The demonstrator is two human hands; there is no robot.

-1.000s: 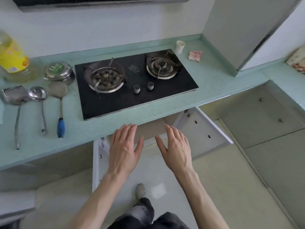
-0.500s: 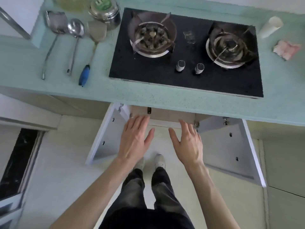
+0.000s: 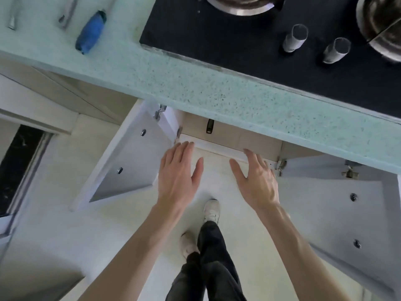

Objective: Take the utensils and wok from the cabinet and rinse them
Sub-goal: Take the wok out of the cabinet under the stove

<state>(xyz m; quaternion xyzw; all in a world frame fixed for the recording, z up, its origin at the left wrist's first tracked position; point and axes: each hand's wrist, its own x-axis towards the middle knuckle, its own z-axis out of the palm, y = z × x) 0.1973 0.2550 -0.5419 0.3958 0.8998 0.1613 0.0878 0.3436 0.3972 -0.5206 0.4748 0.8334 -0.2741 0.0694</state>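
Both hands reach toward the open cabinet under the green counter (image 3: pixel 217 92). My left hand (image 3: pixel 178 177) and my right hand (image 3: pixel 256 181) are spread flat, fingers straight, holding nothing, their fingertips at the cabinet's front edge (image 3: pixel 217 146). The cabinet's inside is hidden under the counter; no wok shows. On the counter at the top left lie the ends of three utensil handles: a blue spatula handle (image 3: pixel 91 32) and two metal handles (image 3: pixel 65 16) (image 3: pixel 12 20).
The left cabinet door (image 3: pixel 128 161) and right cabinet door (image 3: pixel 338 209) stand swung open on either side of my arms. A black gas hob (image 3: pixel 238 44) with two knobs (image 3: pixel 295 39) sits on the counter. My legs and white shoes (image 3: pixel 211 210) stand on the pale floor.
The view has tipped further down and closer to the counter edge. Both hands have stayed open and moved forward to the cabinet's opening.
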